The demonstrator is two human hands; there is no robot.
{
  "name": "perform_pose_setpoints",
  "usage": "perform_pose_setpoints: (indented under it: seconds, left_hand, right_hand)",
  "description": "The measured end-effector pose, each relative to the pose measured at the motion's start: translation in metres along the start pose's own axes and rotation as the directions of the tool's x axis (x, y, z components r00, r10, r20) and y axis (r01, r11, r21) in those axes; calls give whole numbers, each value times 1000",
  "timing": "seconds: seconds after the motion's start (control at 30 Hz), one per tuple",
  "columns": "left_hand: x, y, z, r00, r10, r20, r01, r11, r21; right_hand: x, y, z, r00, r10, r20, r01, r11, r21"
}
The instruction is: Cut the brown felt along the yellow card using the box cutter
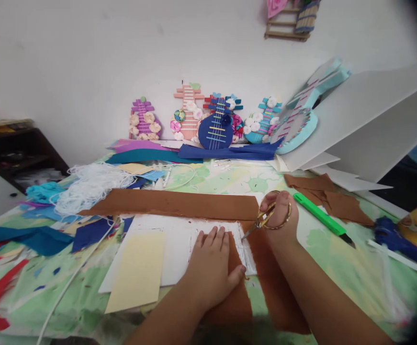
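Observation:
My left hand lies flat, fingers stretched out, pressing a brown felt piece against a white foam board. My right hand grips gold-handled scissors, blades pointing down-left at the edge of the brown felt near the board's right end. A long brown felt strip runs across the table just beyond both hands. A cream sheet rests on the white board to the left of my left hand.
A green utility knife lies right of the scissors. Brown felt scraps, blue felt, white string and red scraps litter the table. Colourful craft guitars lean on the wall; white boards stand at right.

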State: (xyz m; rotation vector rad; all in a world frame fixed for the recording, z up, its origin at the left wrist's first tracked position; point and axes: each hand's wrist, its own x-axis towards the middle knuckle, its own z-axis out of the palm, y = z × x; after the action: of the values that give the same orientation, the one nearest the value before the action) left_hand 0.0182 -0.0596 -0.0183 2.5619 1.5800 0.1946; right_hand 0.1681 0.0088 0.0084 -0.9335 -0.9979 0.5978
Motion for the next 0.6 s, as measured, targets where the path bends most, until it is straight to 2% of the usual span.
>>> perform_pose_setpoints:
  seconds: [0.23,0.47,0.6]
  left_hand:
    - [0,1,-2,1000,-9,7,9,1000,-8]
    - [0,1,-3,1000,-10,9,10,1000,6]
    - [0,0,-1,1000,-2,0,2,1000,10]
  right_hand:
    - [0,5,-4,1000,-14,-1,14,997,72]
    - [-2,2,-2,1000,-19,18,19,999,-40]
    - [0,6,-2,998,-44,-34,43,998,-39]
